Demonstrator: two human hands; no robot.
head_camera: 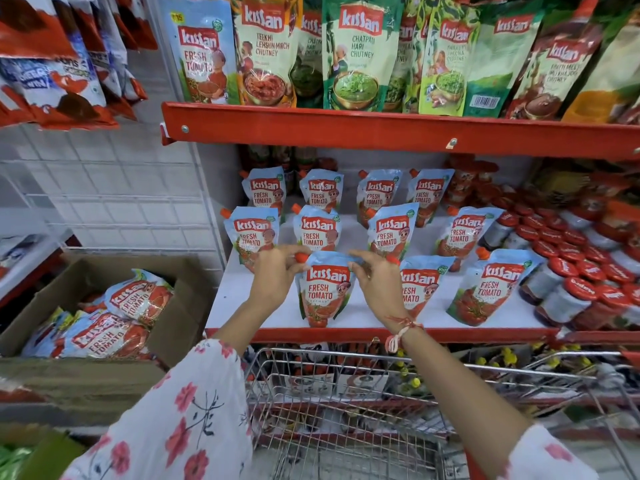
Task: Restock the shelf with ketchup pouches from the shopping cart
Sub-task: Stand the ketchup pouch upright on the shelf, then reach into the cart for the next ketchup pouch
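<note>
Both hands' grips — left hand (277,275), right hand (375,282) — pinch a ketchup pouch (323,289) upright on the white shelf (235,306).

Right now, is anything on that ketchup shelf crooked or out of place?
Mostly tidy. The front-right pouch leans left rather than standing straight like its neighbours. On the upper shelf, one green pouch faces backward, barcode showing. Both hands hold the front-row pouch upright.

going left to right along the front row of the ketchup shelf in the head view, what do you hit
left hand → held ketchup pouch → right hand → second pouch → third pouch → red-capped jars
</note>
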